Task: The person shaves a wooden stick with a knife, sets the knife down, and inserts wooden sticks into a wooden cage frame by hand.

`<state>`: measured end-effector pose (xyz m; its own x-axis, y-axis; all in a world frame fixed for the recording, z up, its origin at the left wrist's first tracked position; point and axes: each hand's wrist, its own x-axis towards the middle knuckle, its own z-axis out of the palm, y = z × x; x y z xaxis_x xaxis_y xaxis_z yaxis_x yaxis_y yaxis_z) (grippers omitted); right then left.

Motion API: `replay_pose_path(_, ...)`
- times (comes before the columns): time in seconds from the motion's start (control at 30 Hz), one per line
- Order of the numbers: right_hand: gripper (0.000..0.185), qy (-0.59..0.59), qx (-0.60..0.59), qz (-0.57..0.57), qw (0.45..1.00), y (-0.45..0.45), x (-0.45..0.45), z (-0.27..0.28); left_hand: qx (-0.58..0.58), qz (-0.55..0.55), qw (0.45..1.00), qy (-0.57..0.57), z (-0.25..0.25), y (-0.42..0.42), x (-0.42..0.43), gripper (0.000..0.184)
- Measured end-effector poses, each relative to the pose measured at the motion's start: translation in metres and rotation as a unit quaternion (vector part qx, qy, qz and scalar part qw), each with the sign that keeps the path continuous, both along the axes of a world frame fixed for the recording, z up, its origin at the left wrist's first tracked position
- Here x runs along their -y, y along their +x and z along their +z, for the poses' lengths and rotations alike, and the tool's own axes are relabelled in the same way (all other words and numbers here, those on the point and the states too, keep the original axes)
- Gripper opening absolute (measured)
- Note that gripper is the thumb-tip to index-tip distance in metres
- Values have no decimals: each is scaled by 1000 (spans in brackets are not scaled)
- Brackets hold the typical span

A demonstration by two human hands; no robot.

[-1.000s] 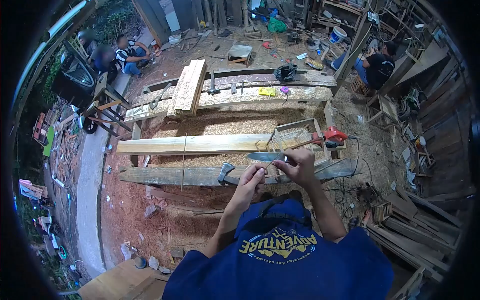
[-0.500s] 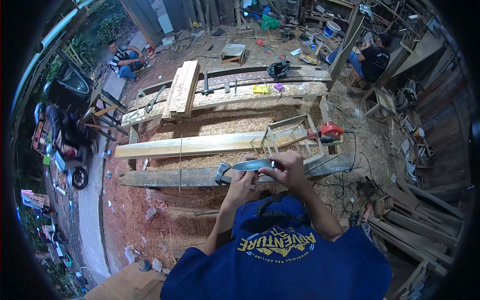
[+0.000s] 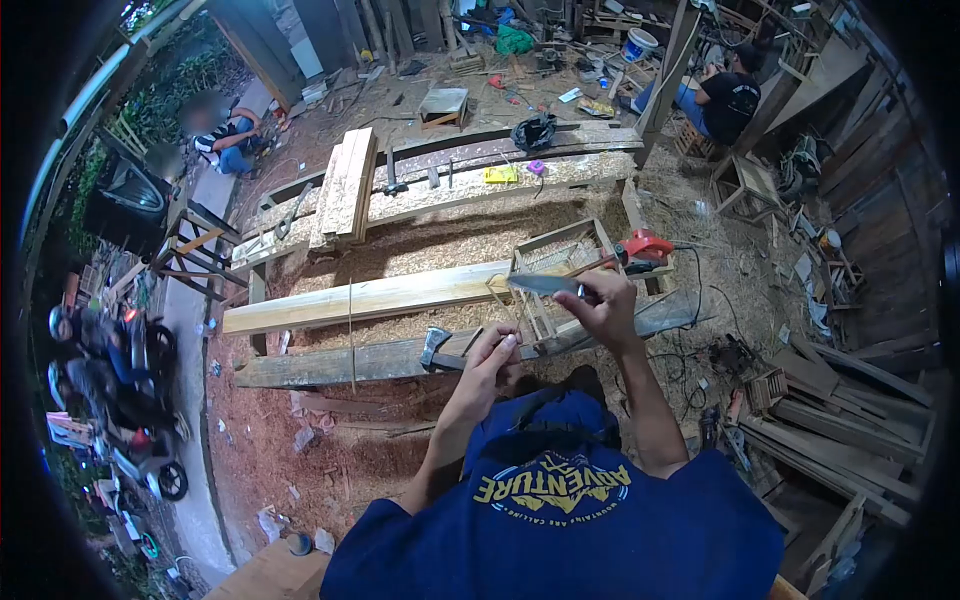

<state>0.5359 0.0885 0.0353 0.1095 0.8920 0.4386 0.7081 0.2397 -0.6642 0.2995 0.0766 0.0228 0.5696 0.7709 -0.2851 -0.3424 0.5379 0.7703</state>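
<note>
A knife (image 3: 543, 284) with a broad steel blade is in my right hand (image 3: 608, 303), its tip pointing left. The blade stands clear of my left hand (image 3: 488, 362), over a small slatted wooden frame (image 3: 570, 247). My left fingers are closed in a pinch, lower and to the left; whatever is between them is too small to make out. Just left of that hand, a hatchet (image 3: 436, 346) rests on the near dark plank (image 3: 310, 368). A red power tool (image 3: 645, 248) lies by the frame's right side.
A long pale beam (image 3: 370, 300) spans the bench. Stacked boards (image 3: 345, 190), a hammer (image 3: 392, 172) and a yellow item (image 3: 500, 175) lie on the far planks. One person (image 3: 730, 95) sits at right, another (image 3: 228, 138) at left. Motorbikes with riders (image 3: 110, 350) are on the left.
My right hand has lifted the knife up and right, away from my left hand, which has dropped slightly. Motorbikes on the left have moved nearer, and the view has shifted a little.
</note>
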Motion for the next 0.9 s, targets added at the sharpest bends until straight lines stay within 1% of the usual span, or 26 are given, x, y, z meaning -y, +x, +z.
replay_pose_path(0.1,45,49,26,98,994,-15,13,4,-52,26,997,-47,1,12,0,15)
replay_pose_path(0.2,47,30,26,112,993,-20,21,-2,6,3,1000,-31,0,24,-3,16)
replay_pose_path(0.23,49,45,-3,98,994,-19,21,-4,-6,-1,1000,-26,4,27,-4,15)
replay_pose_path(0.33,49,75,27,95,992,-10,21,3,13,-40,998,-36,-2,29,-6,13)
replay_pose_path(0.43,43,39,71,92,992,4,21,6,12,-44,997,-64,7,33,-6,11)
replay_pose_path(0.53,44,50,64,34,996,21,18,-6,7,-63,997,-41,4,36,-12,11)
replay_pose_path(0.57,44,4,34,-4,999,29,19,-9,3,-71,997,-31,5,38,-12,11)
replay_pose_path(0.67,45,5,21,-116,993,58,19,-12,-1,-81,997,-13,6,38,-4,12)
replay_pose_path(0.7,47,38,9,-106,994,60,21,-6,4,-77,997,-13,2,37,-5,13)
replay_pose_path(0.8,48,-17,19,-53,998,43,33,3,-3,-63,998,-23,2,36,-6,12)
replay_pose_path(0.83,50,24,13,-27,999,32,34,3,-8,-56,998,-27,4,36,-8,11)
replay_pose_path(0.9,49,33,12,11,999,11,34,3,-39,-35,998,-28,5,38,-8,12)
